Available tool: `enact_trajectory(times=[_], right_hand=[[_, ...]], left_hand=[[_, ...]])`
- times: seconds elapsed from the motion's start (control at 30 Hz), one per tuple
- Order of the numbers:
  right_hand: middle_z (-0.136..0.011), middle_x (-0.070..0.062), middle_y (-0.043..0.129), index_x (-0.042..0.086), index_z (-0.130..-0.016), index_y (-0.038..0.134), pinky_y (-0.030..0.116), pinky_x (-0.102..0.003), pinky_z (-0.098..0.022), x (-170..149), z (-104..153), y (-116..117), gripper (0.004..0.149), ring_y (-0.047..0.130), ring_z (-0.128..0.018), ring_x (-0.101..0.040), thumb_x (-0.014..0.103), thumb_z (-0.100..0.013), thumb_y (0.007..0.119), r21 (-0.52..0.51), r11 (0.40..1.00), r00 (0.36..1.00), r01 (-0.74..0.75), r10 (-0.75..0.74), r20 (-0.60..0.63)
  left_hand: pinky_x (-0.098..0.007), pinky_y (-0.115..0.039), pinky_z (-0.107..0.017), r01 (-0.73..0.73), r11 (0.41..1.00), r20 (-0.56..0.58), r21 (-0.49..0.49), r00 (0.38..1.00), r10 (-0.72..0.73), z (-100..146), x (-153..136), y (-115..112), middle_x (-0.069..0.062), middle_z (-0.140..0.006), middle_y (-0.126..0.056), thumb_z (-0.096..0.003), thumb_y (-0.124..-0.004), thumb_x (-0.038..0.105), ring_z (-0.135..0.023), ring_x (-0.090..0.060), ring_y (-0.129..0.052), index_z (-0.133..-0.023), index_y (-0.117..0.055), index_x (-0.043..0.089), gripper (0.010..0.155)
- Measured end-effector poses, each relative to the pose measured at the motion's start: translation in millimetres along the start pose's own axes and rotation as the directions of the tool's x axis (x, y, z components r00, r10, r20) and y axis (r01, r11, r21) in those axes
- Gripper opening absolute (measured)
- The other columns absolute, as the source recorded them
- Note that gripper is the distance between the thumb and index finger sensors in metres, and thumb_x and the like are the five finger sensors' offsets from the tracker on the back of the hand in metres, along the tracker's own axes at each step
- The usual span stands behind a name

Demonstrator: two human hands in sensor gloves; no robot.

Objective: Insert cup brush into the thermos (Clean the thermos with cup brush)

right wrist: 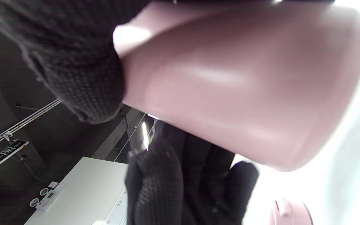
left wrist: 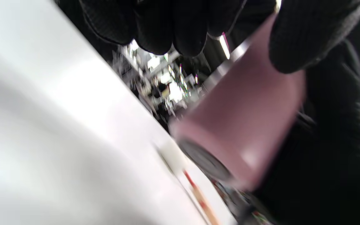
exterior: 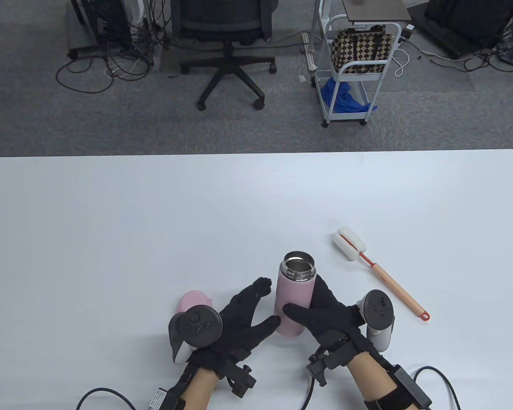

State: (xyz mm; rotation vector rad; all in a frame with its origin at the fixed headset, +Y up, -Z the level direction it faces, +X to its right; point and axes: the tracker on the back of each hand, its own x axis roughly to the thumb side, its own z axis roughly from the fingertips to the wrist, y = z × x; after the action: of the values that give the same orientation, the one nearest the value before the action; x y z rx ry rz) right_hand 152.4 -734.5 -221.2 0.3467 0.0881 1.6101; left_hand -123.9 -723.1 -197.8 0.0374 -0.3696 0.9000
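The pink thermos [exterior: 296, 290] stands upright with its steel mouth open; its lid is off. My right hand [exterior: 310, 305] grips its body, thumb across the front and fingers behind. In the left wrist view its dark base [left wrist: 205, 161] shows, so it seems a little off the table. My left hand [exterior: 270, 302] is open just left of the thermos, thumb tip close to its lower side. The cup brush [exterior: 380, 273], with a white sponge head and an orange handle, lies on the table to the right, untouched. The thermos fills the right wrist view [right wrist: 230, 78].
The pink lid [exterior: 191, 300] lies on the white table [exterior: 154, 222] behind my left hand's tracker; it also shows in the right wrist view [right wrist: 289, 212]. An office chair and a white cart stand on the floor beyond the far edge.
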Motion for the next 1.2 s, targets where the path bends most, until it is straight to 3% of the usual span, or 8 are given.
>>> enact_trajectory(times=[0.13,0.23,0.3,0.5,0.73,0.87,1.0,1.2], right_hand=[[-0.108,-0.021,0.051,0.016,-0.107,0.046,0.059,-0.064,-0.064,1.4,0.3,-8.8,0.083,0.059,-0.096,-0.048,0.057,-0.049,0.089,-0.032,0.999,0.999,-0.033,0.033,0.002],[-0.108,-0.021,0.050,0.016,-0.107,0.046,0.058,-0.064,-0.065,0.9,1.0,-13.6,0.083,0.058,-0.096,-0.048,0.057,-0.049,0.089,-0.052,0.998,0.999,-0.041,0.040,-0.009],[-0.108,-0.021,0.050,0.016,-0.107,0.046,0.058,-0.064,-0.065,0.4,0.8,-15.9,0.083,0.058,-0.096,-0.048,0.057,-0.049,0.089,-0.055,0.997,0.999,-0.053,0.052,-0.010],[-0.108,-0.021,0.049,0.016,-0.107,0.046,0.056,-0.065,-0.065,-1.6,1.7,-18.4,0.084,0.057,-0.094,-0.047,0.058,-0.048,0.089,-0.066,0.995,0.997,-0.079,0.078,-0.029],[-0.107,-0.020,0.050,0.019,-0.107,0.047,0.055,-0.064,-0.065,-1.1,2.0,-19.1,0.084,0.056,-0.093,-0.047,0.058,-0.047,0.090,-0.066,0.990,0.991,-0.127,0.125,-0.038],[-0.107,-0.020,0.050,0.020,-0.107,0.048,0.056,-0.062,-0.065,2.0,2.4,-17.9,0.084,0.056,-0.093,-0.047,0.058,-0.046,0.091,-0.068,0.971,0.973,-0.230,0.228,-0.027],[-0.107,-0.018,0.052,0.022,-0.107,0.051,0.057,-0.061,-0.065,9.1,4.1,-12.7,0.083,0.057,-0.093,-0.046,0.058,-0.045,0.093,-0.077,0.905,0.908,-0.419,0.420,-0.002],[-0.107,-0.017,0.055,0.024,-0.106,0.054,0.058,-0.059,-0.065,15.7,6.1,4.2,0.082,0.060,-0.093,-0.044,0.058,-0.044,0.094,-0.044,0.782,0.781,-0.622,0.624,0.042]], left_hand=[[-0.059,-0.052,-0.078,0.416,0.896,-0.126,0.158,0.908,-0.399,7.5,-14.5,35.1,0.003,-0.121,-0.060,-0.0524,-0.088,0.061,-0.116,-0.031,-0.057,-0.115,-0.055,0.034,0.076],[-0.066,-0.043,-0.078,0.637,0.769,-0.243,0.051,0.755,-0.609,7.7,-31.2,46.8,0.000,-0.127,-0.048,-0.0491,-0.089,0.066,-0.120,-0.036,-0.043,-0.117,-0.049,0.038,0.084],[-0.070,-0.039,-0.077,0.666,0.741,-0.275,-0.085,0.699,-0.660,6.5,-45.0,51.0,-0.003,-0.130,-0.038,-0.0481,-0.089,0.069,-0.121,-0.041,-0.034,-0.119,-0.042,0.040,0.090],[-0.075,-0.039,-0.076,0.547,0.783,-0.303,-0.297,0.723,-0.620,1.8,-68.0,47.2,-0.004,-0.132,-0.025,-0.0464,-0.090,0.071,-0.120,-0.051,-0.029,-0.120,-0.031,0.042,0.098],[-0.063,-0.059,-0.075,0.592,0.700,-0.280,-0.399,0.649,-0.708,-4.8,-75.2,31.1,-0.009,-0.127,-0.049,-0.0523,-0.091,0.056,-0.110,-0.037,-0.071,-0.119,-0.034,0.035,0.091],[-0.060,-0.063,-0.073,0.598,0.716,-0.267,-0.360,0.670,-0.693,-6.0,-73.9,31.5,-0.010,-0.121,-0.061,-0.0515,-0.090,0.058,-0.102,-0.037,-0.078,-0.119,-0.043,0.031,0.086],[-0.057,-0.068,-0.069,0.224,0.964,-0.383,-0.146,0.885,-0.263,-0.2,-77.8,41.1,-0.016,-0.115,-0.068,-0.0529,-0.081,0.068,-0.092,-0.034,-0.086,-0.119,-0.044,0.023,0.088],[-0.055,-0.072,-0.067,-0.034,0.999,-0.293,0.034,0.955,0.042,4.3,-66.1,44.4,-0.016,-0.111,-0.073,-0.0542,-0.072,0.073,-0.086,-0.029,-0.092,-0.119,-0.045,0.022,0.086]])
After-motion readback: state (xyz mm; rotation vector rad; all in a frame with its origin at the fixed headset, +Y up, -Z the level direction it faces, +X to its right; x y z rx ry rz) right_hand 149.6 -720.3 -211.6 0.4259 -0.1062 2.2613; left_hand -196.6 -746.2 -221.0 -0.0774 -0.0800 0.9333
